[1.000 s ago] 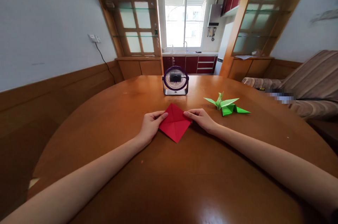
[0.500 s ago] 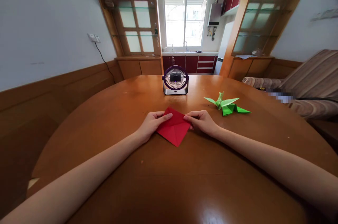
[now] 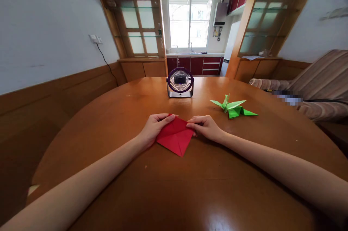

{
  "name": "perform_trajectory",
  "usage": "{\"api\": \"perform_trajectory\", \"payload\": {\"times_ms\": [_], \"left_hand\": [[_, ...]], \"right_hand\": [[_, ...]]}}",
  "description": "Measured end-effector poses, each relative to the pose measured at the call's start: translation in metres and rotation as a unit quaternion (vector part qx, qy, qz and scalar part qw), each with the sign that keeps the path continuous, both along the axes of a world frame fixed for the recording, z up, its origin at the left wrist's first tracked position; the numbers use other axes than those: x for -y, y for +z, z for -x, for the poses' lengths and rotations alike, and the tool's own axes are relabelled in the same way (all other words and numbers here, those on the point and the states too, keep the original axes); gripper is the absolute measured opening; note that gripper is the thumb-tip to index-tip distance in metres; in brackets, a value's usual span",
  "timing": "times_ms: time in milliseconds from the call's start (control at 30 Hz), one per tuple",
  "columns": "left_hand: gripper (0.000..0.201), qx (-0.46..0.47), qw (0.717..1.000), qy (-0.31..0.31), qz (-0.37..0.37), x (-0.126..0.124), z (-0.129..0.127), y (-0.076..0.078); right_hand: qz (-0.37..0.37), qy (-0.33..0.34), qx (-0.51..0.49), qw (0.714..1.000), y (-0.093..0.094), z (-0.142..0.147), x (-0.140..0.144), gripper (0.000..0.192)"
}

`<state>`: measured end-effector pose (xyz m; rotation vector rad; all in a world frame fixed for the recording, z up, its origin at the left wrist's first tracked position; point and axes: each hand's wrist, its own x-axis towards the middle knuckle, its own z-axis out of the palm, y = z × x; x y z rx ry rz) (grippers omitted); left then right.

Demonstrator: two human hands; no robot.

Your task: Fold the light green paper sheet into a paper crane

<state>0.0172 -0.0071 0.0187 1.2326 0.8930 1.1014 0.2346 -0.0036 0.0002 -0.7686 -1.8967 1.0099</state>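
Mid-frame, your left hand (image 3: 152,128) and right hand (image 3: 206,128) pinch the side corners of the folded red paper square (image 3: 174,137), creased, its near tip flat on the glossy round wooden table (image 3: 190,187). Right of centre, a green paper crane (image 3: 233,107); farther back a small purple desk fan (image 3: 180,82), then the bright kitchen window (image 3: 189,20).

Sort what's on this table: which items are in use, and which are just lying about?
In use: red paper, pinched at its side corners by left hand and right hand.
Lying about: green paper crane; small desk fan; both stand apart on the wooden table.
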Motion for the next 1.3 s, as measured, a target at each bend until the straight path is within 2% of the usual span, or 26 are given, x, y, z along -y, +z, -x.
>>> {"api": "perform_trajectory", "payload": {"times_ms": [167, 367, 567, 667, 767, 867, 933, 1033, 1167, 1233, 1300], "left_hand": [[0.037, -0.019, 0.999, 0.031, -0.031, 0.001, -0.002, -0.001], [0.031, -0.073, 0.987, 0.087, -0.111, 0.000, -0.004, -0.004], [0.026, -0.204, 0.940, 0.118, -0.247, 0.002, -0.007, -0.007], [0.026, -0.257, 0.914, 0.131, -0.284, 0.001, -0.008, -0.008], [0.027, -0.286, 0.905, 0.127, -0.288, -0.003, -0.007, -0.011], [0.028, -0.329, 0.895, 0.111, -0.281, -0.009, -0.005, -0.015], [0.028, -0.379, 0.876, 0.101, -0.280, -0.013, -0.004, -0.017], [0.024, -0.469, 0.830, 0.097, -0.285, -0.015, -0.003, -0.018], [0.022, -0.556, 0.769, 0.080, -0.305, -0.017, -0.002, -0.019], [0.022, -0.566, 0.755, 0.075, -0.323, -0.020, -0.001, -0.021], [0.030, -0.568, 0.746, 0.071, -0.340, -0.023, 0.000, -0.022]], "right_hand": [[0.020, 0.010, -0.016, 1.000, -0.002, 0.000, -0.001, 0.031], [0.117, 0.022, -0.028, 0.992, -0.003, 0.006, -0.002, 0.037], [0.135, 0.040, 0.019, 0.990, 0.000, 0.013, -0.003, 0.050], [0.121, 0.049, 0.039, 0.991, 0.000, 0.014, -0.004, 0.050], [0.075, 0.028, 0.070, 0.994, -0.002, 0.013, -0.006, 0.048], [-0.033, -0.015, 0.122, 0.992, -0.004, 0.010, -0.007, 0.035], [-0.114, -0.034, 0.172, 0.978, -0.005, 0.008, -0.008, 0.025], [-0.193, -0.042, 0.240, 0.950, -0.006, 0.004, -0.007, 0.023], [-0.264, -0.017, 0.261, 0.928, -0.006, 0.004, -0.005, 0.021], [-0.302, 0.011, 0.258, 0.918, -0.006, 0.005, -0.005, 0.021], [-0.334, 0.038, 0.261, 0.905, -0.006, 0.006, -0.005, 0.024]]}}
